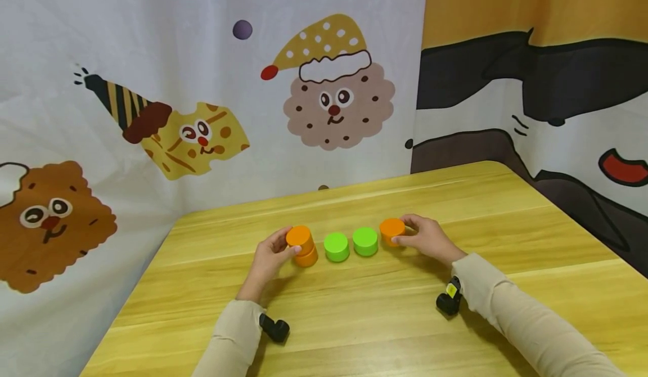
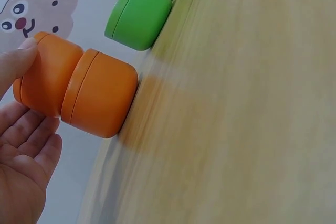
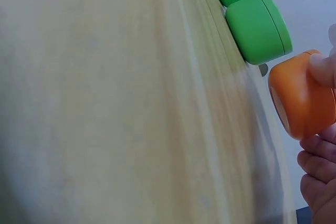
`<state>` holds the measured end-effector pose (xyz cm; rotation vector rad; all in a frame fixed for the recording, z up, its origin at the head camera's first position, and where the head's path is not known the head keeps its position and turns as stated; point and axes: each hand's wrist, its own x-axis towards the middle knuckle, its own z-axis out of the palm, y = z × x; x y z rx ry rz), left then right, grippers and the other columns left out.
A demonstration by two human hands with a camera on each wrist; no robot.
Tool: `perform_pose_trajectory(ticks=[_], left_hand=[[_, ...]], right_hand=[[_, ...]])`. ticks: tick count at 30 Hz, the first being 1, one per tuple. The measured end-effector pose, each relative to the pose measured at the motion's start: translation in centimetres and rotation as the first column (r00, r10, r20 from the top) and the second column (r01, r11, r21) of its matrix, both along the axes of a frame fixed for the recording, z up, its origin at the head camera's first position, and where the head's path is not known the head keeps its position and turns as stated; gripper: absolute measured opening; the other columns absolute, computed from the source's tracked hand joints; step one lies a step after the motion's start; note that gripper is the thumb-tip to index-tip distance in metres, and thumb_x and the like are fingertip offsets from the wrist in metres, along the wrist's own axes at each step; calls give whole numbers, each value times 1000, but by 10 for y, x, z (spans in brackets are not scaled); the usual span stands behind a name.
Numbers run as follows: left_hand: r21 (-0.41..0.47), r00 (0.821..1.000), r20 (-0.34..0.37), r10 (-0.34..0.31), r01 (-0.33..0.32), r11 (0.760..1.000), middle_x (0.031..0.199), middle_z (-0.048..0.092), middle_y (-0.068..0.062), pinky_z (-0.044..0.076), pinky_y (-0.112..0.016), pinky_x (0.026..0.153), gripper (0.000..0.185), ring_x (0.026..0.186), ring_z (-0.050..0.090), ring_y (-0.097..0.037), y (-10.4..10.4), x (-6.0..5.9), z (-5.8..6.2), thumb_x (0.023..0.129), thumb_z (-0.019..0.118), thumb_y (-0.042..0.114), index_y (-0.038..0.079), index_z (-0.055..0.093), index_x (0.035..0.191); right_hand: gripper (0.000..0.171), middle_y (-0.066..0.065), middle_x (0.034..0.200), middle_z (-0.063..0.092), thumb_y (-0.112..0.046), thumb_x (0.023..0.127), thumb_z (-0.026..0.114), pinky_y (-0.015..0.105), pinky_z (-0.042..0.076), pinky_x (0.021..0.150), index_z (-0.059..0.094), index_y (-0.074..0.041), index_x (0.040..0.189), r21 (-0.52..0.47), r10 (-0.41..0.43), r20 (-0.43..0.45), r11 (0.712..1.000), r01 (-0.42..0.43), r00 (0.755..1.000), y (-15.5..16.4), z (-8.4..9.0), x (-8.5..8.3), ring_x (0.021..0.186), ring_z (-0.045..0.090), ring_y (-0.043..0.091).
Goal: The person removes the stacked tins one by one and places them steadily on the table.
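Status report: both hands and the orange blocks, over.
Left hand holds top orange block on an orange stack. Right hand grips lone orange block. Two green blocks between them.

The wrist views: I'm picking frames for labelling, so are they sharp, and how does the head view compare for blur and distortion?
Left wrist view: the stacked orange blocks are fairly crisp, the table smeared and streaky. Right wrist view: the table is blurred too, the orange block soft-edged, the green block clearer. Head view: sharp and evenly lit, soft shadows under both hands, slight wide-angle bending at the edges.
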<state>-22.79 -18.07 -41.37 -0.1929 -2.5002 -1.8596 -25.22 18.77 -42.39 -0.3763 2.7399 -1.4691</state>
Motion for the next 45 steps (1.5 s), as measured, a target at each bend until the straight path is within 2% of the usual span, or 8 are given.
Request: perform_pose_trajectory(ticks=[12,21,30,33,37,40,44,45], left_hand=[[0,1000,28,2,-2,1000,132,52,-17,37,-41,105,57,123,48,-28,-1,-1,-2,84,69,14,6,47,135],[-10,1000,24,5,-4,1000,131,53,-16,38,-41,103,58,122,49,-27,0,0,0,83,70,13,5,47,135],[-20,1000,26,0,1,1000,132,52,-15,36,-40,105,58,124,48,-27,0,-1,2,83,70,15,6,47,135],[-18,1000,29,-10,10,1000,132,52,-15,36,-40,105,58,124,48,-27,0,0,4,83,70,16,6,47,135],[-13,998,51,-23,24,1000,132,51,-18,36,-41,105,57,123,47,-29,3,7,17,85,68,12,3,45,136],[-15,998,53,-20,21,1000,132,51,-18,36,-42,105,57,123,47,-29,3,6,17,85,68,11,3,44,136],[-13,1000,28,-12,13,1000,131,54,-15,37,-40,104,58,122,49,-26,0,-1,3,83,70,13,5,46,136],[-14,1000,25,-12,12,1000,130,54,-15,38,-40,104,58,121,50,-26,0,-1,3,83,70,13,5,46,135]], right_hand=[[55,16,115,60,-32,77,76,43,46,92,57,-1,118,-9,2,52,1000,-2,999,-1,-2,-1,104,57,28],[53,15,113,61,-29,77,76,39,49,88,57,1,116,-43,10,84,999,-6,996,0,-2,-1,100,59,25],[52,15,113,61,-28,77,76,39,48,90,57,0,116,-45,10,105,999,-5,994,0,-2,-2,101,58,25],[52,14,112,61,-27,77,76,40,47,91,56,0,116,-38,9,110,999,-4,994,0,-2,-2,101,57,25],[53,16,113,60,-25,76,77,41,47,92,55,1,117,-32,7,121,999,-3,993,0,-1,-2,102,57,26],[54,16,114,60,-24,76,77,41,46,92,54,2,118,-33,10,130,999,-6,991,-1,0,-1,103,56,26],[55,17,115,59,-24,76,77,42,45,94,54,3,118,-37,12,144,999,-6,990,-1,1,-1,105,55,28],[56,18,116,58,-24,76,77,43,44,95,53,3,119,-36,11,148,999,-6,989,-2,1,-1,107,54,29]])
